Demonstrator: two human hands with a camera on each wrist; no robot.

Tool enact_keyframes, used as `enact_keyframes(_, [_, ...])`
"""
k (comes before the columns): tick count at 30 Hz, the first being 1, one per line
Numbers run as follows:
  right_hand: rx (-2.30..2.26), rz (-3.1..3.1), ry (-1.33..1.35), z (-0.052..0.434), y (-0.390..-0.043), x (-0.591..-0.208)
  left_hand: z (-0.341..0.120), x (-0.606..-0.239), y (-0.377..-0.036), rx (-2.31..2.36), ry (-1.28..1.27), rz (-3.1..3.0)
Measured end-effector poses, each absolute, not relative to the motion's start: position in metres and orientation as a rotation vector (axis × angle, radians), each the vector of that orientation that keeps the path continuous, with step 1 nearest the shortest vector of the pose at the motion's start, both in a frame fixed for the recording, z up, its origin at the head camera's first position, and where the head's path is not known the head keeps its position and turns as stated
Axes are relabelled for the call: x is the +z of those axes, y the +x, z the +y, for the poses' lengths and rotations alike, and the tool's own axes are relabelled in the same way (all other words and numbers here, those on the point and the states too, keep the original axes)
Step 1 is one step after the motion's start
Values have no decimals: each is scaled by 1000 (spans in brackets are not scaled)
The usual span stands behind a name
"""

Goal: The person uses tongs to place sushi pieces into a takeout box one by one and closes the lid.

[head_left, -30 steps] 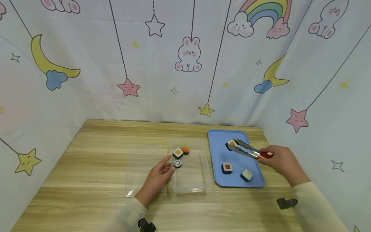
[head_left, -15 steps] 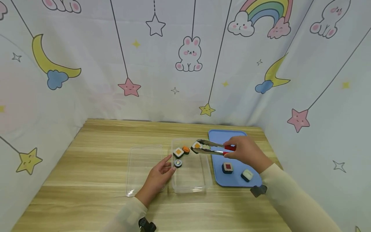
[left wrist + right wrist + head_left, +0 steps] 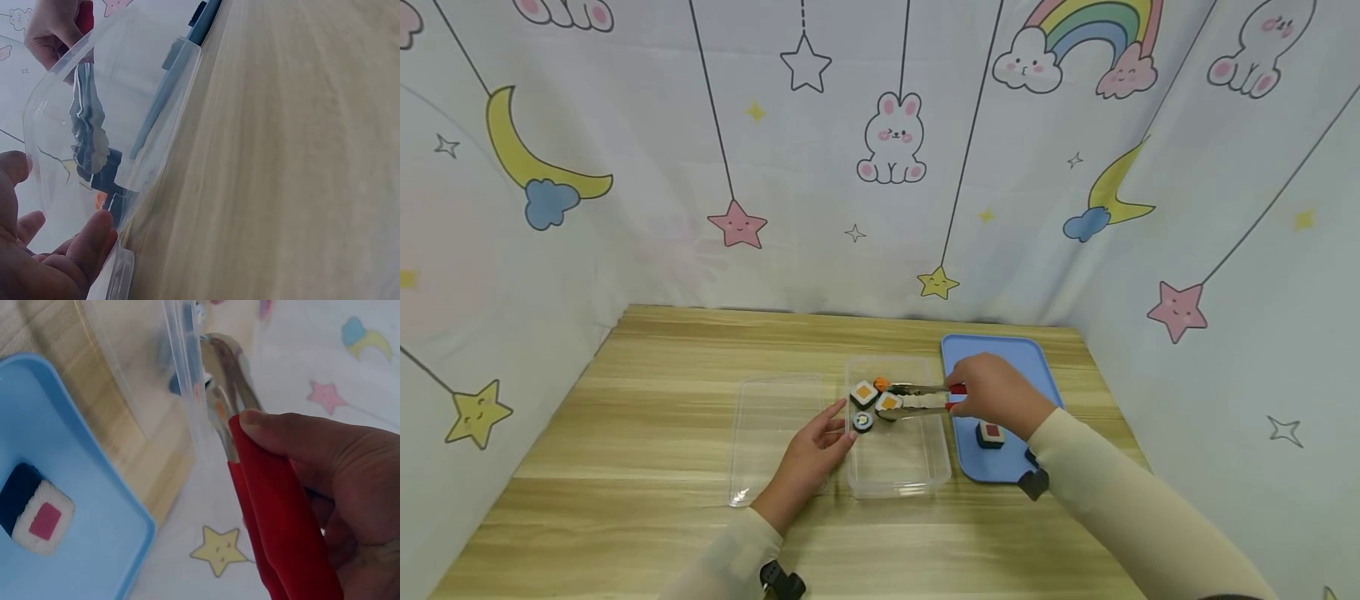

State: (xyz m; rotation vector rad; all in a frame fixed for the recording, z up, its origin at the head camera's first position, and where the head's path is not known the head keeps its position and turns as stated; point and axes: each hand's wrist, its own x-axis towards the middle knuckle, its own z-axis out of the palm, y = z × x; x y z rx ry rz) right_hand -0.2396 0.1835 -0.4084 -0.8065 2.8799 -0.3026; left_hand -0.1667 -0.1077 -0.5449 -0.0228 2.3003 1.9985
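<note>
My right hand grips the red handles of metal tongs. Their tips hold a square sushi roll with an orange centre, low inside a clear plastic box. Close around it in the box are another orange-centred sushi roll, an orange-topped piece, partly covered by the tongs, and a small round roll. Relaxed fingers of my left hand touch the box's left wall; the left wrist view shows these fingertips against the clear plastic.
To the right of the box lies a blue tray, bearing a red-centred sushi roll and another piece mostly hidden by my right sleeve. A flat clear lid lies on the wooden table at left. A patterned curtain rises behind.
My right hand has carried the orange-centred sushi roll in the tongs leftward from the blue tray, over the box's right side, and down beside the other pieces. My left hand has stayed at the wall.
</note>
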Motion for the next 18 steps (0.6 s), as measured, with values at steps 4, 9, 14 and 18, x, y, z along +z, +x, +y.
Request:
enact_keyframes(4, [-255,2867,-785,178,-242,-414,-108,-546,-167,1997,-20,2306])
enact_keyframes(9, [-236,2835,-756,173,-241,-414,-108,-547,-168,2004,-20,2312])
enact_keyframes(14, [-267,2854,-741,175,-238,-411,-107,-548,-168,2013,1,2325])
enact_keyframes(18, [-324,2905,-803,190,-236,-408,-108,-548,-167,2009,-17,2314])
